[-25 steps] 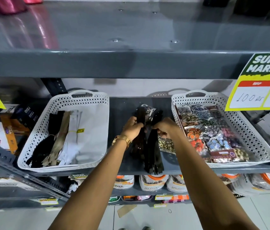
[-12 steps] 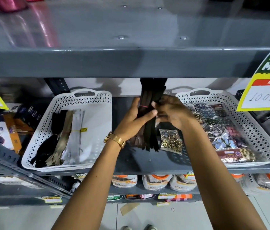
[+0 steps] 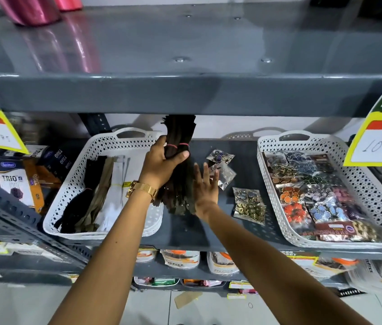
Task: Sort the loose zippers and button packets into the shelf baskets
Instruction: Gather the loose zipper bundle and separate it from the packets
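My left hand [image 3: 161, 164] has its fingers clamped on the zipper bundle [image 3: 180, 165], beside the left basket [image 3: 77, 174]. My right hand [image 3: 205, 181] is spread, empty. Outstanding: three button packets [image 3: 248, 205] loose on the shelf [image 3: 185, 233]; right basket [image 3: 368, 184] well filled.

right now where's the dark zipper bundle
In the head view, the dark banded zipper bundle is gripped upright in the left hand, centre shelf, beside the left white plastic basket.

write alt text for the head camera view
A person's left hand grips a banded bundle of dark zippers beside a white zipper basket; the open right hand hovers near loose button packets on the shelf.
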`<state>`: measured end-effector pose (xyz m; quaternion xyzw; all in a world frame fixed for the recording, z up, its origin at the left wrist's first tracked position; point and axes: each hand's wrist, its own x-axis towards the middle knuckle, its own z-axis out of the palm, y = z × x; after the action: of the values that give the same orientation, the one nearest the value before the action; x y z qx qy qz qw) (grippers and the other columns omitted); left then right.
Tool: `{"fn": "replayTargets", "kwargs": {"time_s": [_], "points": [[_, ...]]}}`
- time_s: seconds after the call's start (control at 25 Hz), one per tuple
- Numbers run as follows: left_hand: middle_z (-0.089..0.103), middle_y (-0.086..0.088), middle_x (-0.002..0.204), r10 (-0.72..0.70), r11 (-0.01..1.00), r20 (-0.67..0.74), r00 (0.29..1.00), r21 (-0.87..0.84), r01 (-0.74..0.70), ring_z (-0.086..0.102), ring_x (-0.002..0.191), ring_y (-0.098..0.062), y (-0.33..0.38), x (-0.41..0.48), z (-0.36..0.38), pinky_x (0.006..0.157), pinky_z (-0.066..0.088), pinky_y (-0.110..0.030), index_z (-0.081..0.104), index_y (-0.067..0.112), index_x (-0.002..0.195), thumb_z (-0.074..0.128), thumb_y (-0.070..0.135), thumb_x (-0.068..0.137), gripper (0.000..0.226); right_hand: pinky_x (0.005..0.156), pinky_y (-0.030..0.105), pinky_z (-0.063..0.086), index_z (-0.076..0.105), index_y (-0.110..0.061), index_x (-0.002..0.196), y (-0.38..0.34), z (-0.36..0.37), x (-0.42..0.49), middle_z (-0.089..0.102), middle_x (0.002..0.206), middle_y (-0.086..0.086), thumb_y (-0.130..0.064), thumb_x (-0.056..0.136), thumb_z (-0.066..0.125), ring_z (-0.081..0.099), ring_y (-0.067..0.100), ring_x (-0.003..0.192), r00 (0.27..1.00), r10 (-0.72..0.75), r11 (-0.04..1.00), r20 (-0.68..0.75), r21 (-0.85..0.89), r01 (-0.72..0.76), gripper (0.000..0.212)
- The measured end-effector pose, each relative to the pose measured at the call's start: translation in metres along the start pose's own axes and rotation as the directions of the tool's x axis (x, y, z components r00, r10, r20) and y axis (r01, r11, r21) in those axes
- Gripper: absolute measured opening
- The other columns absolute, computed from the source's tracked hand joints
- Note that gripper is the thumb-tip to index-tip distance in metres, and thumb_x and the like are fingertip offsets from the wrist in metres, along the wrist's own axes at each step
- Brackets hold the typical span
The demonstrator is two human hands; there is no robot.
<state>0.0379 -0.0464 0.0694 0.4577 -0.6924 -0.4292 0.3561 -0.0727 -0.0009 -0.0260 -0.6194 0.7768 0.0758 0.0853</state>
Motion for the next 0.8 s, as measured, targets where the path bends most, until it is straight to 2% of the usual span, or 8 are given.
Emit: {"fn": "replayTargets", "kwargs": {"time_s": [0.12, 0.24, 0.36, 0.48, 0.52, 0.6, 0.72, 0.8], "points": [[0.069, -0.015, 0.107, -0.046, 0.999, 0.021, 0.999, 0.003, 0.046, 0.065, 0.101, -0.032, -0.006, -0.004, 0.004, 0.093, 0.051, -0.053, 0.056, 0.011, 0.112, 0.07, 0.038, 0.07, 0.052, 0.114, 0.06, -0.011, -0.008, -0.022, 0.152, 0.018, 0.016, -0.006, -0.011, 0.161, 0.006, -0.052, 0.092, 0.024, -0.014, 0.032, 0.147, 0.999, 0.021, 0.999, -0.032, -0.031, -0.022, 0.074], [0.069, -0.019, 0.105, -0.076, 0.997, 0.041, 0.996, -0.028, 0.078, 0.064, 0.1, -0.035, -0.014, -0.007, 0.006, 0.093, 0.05, -0.055, 0.056, 0.007, 0.108, 0.073, 0.03, 0.076, 0.042, 0.112, 0.06, -0.018, -0.01, -0.026, 0.151, 0.045, 0.03, -0.028, -0.012, 0.16, 0.001, -0.067, 0.086, 0.001, -0.017, 0.028, 0.147, 0.995, 0.029, 0.999, -0.098, 0.015, -0.028, 0.078], [0.067, -0.02, 0.104, -0.089, 0.994, 0.017, 0.996, 0.071, 0.088, 0.063, 0.098, -0.037, -0.021, -0.01, 0.017, 0.091, 0.051, -0.049, 0.055, 0.004, 0.106, 0.072, 0.028, 0.079, 0.04, 0.113, 0.055, -0.019, 0.002, -0.027, 0.152, 0.067, 0.026, -0.039, -0.01, 0.161, -0.001, -0.073, 0.076, -0.009, -0.019, 0.024, 0.146, 0.985, 0.006, 0.99, -0.175, 0.141, 0.019, 0.09], [0.068, -0.02, 0.105, -0.121, 0.943, 0.044, 0.992, 0.317, 0.102, 0.063, 0.099, -0.039, -0.027, -0.011, 0.047, 0.084, 0.051, -0.043, 0.049, 0.005, 0.113, 0.068, 0.03, 0.082, 0.044, 0.119, 0.05, -0.005, 0.024, -0.026, 0.149, 0.086, -0.003, -0.004, 0.008, 0.162, 0.001, -0.065, 0.088, 0.008, -0.004, 0.027, 0.149, 0.929, 0.045, 0.97, -0.368, 0.237, 0.047, 0.074], [0.067, -0.02, 0.109, -0.156, 0.919, 0.069, 0.985, 0.376, 0.119, 0.062, 0.101, -0.041, -0.029, -0.01, 0.059, 0.085, 0.052, -0.043, 0.045, 0.006, 0.12, 0.066, 0.031, 0.083, 0.049, 0.119, 0.051, -0.002, 0.023, -0.026, 0.149, 0.094, -0.012, 0.012, 0.007, 0.162, 0.002, -0.062, 0.091, 0.014, -0.003, 0.029, 0.149, 0.932, 0.057, 0.97, -0.357, 0.241, 0.033, 0.069], [0.064, -0.019, 0.118, -0.24, 0.876, 0.11, 0.964, 0.453, 0.167, 0.06, 0.108, -0.043, -0.035, -0.007, 0.078, 0.088, 0.05, -0.044, 0.037, 0.012, 0.128, 0.063, 0.035, 0.084, 0.056, 0.118, 0.056, -0.002, 0.011, -0.028, 0.151, 0.109, -0.019, 0.038, 0.0, 0.162, 0.004, -0.064, 0.091, 0.022, -0.006, 0.032, 0.148, 0.973, 0.021, 0.979, -0.23, 0.204, 0.027, 0.071], [0.064, -0.019, 0.118, -0.312, 0.851, 0.115, 0.943, 0.476, 0.223, 0.059, 0.11, -0.043, -0.047, -0.002, 0.086, 0.085, 0.049, -0.043, 0.038, 0.014, 0.121, 0.063, 0.034, 0.084, 0.05, 0.115, 0.062, -0.003, 0.0, -0.035, 0.151, 0.121, -0.002, 0.048, -0.006, 0.162, 0.001, -0.074, 0.084, 0.024, -0.004, 0.032, 0.148, 0.996, -0.044, 0.992, -0.074, 0.116, 0.052, 0.082], [0.064, -0.02, 0.117, -0.317, 0.841, 0.067, 0.946, 0.481, 0.248, 0.06, 0.109, -0.043, -0.054, -0.001, 0.083, 0.086, 0.05, -0.045, 0.039, 0.012, 0.119, 0.065, 0.03, 0.083, 0.048, 0.115, 0.062, 0.001, 0.001, -0.038, 0.151, 0.121, 0.013, 0.038, -0.004, 0.162, -0.003, -0.078, 0.079, 0.024, 0.001, 0.032, 0.148, 0.996, 0.016, 0.986, -0.087, 0.17, -0.001, 0.085]]}}
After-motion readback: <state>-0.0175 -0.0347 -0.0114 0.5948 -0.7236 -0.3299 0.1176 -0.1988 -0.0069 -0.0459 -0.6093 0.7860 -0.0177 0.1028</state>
